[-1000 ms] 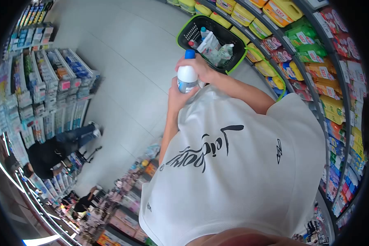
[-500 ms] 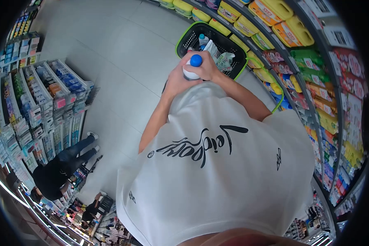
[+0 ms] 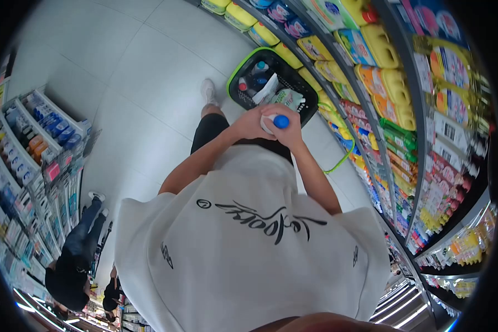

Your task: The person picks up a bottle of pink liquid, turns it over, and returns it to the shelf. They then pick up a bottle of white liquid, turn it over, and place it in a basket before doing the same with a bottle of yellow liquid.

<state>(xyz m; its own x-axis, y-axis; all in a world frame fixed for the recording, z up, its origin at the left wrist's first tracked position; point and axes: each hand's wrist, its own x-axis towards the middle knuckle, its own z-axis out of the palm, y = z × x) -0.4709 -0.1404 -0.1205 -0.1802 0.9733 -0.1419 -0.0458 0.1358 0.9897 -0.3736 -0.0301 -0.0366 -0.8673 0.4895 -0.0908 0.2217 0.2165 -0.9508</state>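
Note:
Both hands are closed around a white bottle [image 3: 267, 125] with a round blue cap, held in front of my body. My left hand [image 3: 250, 123] wraps its left side. My right hand [image 3: 291, 130] grips it from the right, close below the cap. Just beyond the hands is a black shopping basket [image 3: 232, 79] with a bright green rim. In it lie a blue-capped bottle [image 3: 262, 66], a red-capped item [image 3: 242, 84], a white packet [image 3: 266, 88] and a green-and-white plastic pack [image 3: 289, 98]. The hands hide the bottle's lower part.
Tall shelves [image 3: 365, 52] with yellow jugs and colourful packs curve along the right, close to the basket. At left stands a lower display rack [image 3: 50, 127]. A person in dark clothes [image 3: 74, 271] is by it. Grey tiled floor [image 3: 133, 72] lies between.
My view has shifted, so the hands with the bottle sit lower and slightly right. The basket appears lower and left, with more of its contents showing. My leg and shoe have come into view.

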